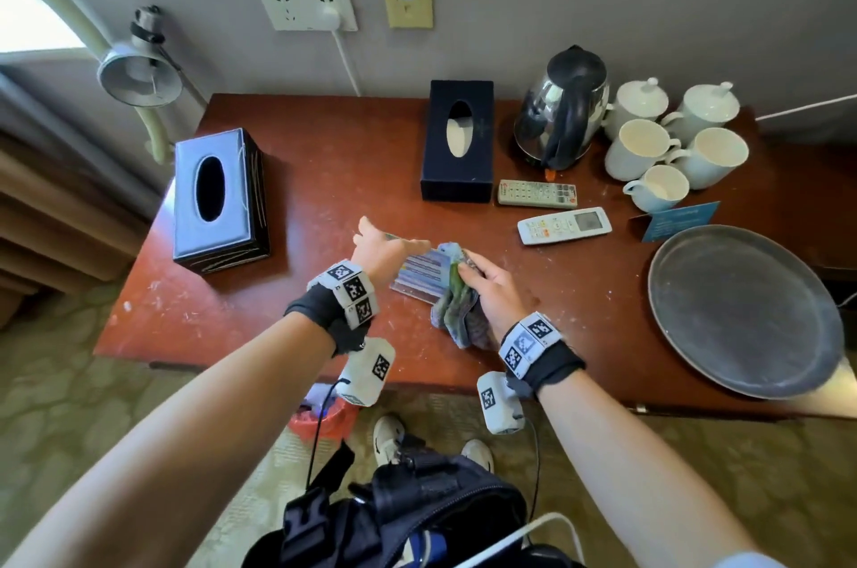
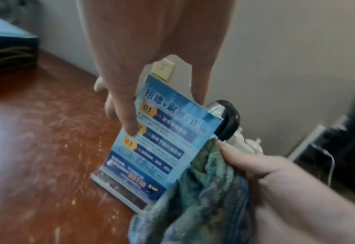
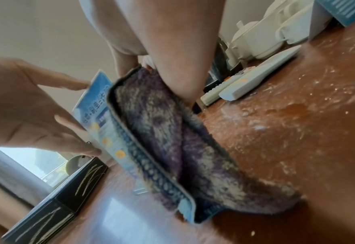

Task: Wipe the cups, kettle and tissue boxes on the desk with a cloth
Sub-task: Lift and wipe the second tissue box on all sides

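Note:
My left hand (image 1: 380,247) pinches a blue printed sign card (image 1: 422,273) standing tilted on the red-brown desk (image 1: 324,141), thumb behind and index finger on its face (image 2: 130,128). My right hand (image 1: 482,284) grips a bunched blue-green cloth (image 1: 457,312) and holds it against the card's right side (image 3: 162,132). One dark tissue box (image 1: 218,201) sits at the left and another (image 1: 458,141) at the back centre. The steel kettle (image 1: 563,108) and several white cups (image 1: 640,148) stand at the back right, away from both hands.
Two remotes (image 1: 537,193) (image 1: 563,225) lie right of my hands. A round grey tray (image 1: 742,312) fills the desk's right end, with a second blue sign (image 1: 677,219) behind it. A lamp (image 1: 139,71) hangs off the left. White specks dust the desk.

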The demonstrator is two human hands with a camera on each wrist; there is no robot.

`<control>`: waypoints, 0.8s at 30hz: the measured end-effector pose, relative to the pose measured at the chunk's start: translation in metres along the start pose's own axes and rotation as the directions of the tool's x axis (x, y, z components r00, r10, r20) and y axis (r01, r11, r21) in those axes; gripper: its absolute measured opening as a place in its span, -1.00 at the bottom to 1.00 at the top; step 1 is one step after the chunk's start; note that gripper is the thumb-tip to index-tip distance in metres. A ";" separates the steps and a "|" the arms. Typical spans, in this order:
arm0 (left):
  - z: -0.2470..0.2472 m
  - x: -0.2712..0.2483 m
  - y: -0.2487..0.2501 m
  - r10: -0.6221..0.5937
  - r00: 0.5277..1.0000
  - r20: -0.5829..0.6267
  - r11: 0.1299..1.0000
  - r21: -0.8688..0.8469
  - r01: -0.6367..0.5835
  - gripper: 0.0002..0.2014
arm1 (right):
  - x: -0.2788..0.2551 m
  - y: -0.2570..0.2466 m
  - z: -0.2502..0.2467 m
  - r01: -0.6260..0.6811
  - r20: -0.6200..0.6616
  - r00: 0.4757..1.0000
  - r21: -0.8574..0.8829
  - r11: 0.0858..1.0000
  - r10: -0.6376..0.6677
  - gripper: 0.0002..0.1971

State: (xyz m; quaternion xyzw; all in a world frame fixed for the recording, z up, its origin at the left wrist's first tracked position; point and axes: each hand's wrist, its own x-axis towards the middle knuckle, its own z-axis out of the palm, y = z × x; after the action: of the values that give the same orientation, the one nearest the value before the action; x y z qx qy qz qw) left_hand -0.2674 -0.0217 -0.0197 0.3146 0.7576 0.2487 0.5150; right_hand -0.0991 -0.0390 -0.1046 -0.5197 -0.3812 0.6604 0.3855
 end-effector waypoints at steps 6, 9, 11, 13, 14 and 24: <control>0.003 -0.014 -0.007 0.113 0.993 0.038 0.981 -0.160 -0.105 -0.87 | -0.009 -0.007 0.014 0.024 0.064 0.998 -0.061 0.998 -0.020 -0.67; 0.005 -0.020 -0.007 0.133 0.986 0.102 0.962 -0.252 -0.104 -0.80 | -0.003 -0.022 0.010 0.060 -0.019 0.998 -0.041 0.997 -0.061 -0.65; 0.006 -0.018 -0.011 0.144 0.979 0.143 0.953 -0.285 -0.099 -0.61 | 0.003 -0.030 0.009 0.080 -0.071 0.994 -0.005 0.997 -0.080 -0.64; 0.010 -0.015 -0.014 0.154 0.970 0.187 0.940 -0.331 -0.086 -0.49 | 0.005 -0.035 0.017 0.094 -0.064 0.993 -0.013 0.995 -0.095 -0.61; 0.013 -0.013 -0.015 0.156 0.966 0.207 0.934 -0.349 -0.076 -0.48 | 0.006 -0.032 0.023 0.094 -0.035 0.995 -0.014 0.995 -0.095 -0.60; -0.001 0.000 -0.030 0.177 0.960 0.215 0.942 -0.321 -0.102 -0.55 | 0.032 0.029 0.049 -0.084 -0.057 0.996 -0.153 0.985 0.076 -0.64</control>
State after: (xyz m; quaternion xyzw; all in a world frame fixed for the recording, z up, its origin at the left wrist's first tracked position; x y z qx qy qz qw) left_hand -0.2749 -0.0425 -0.0407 0.3120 0.6174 0.3594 0.6263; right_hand -0.1553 -0.0265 -0.1350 -0.5794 -0.4004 0.6303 0.3266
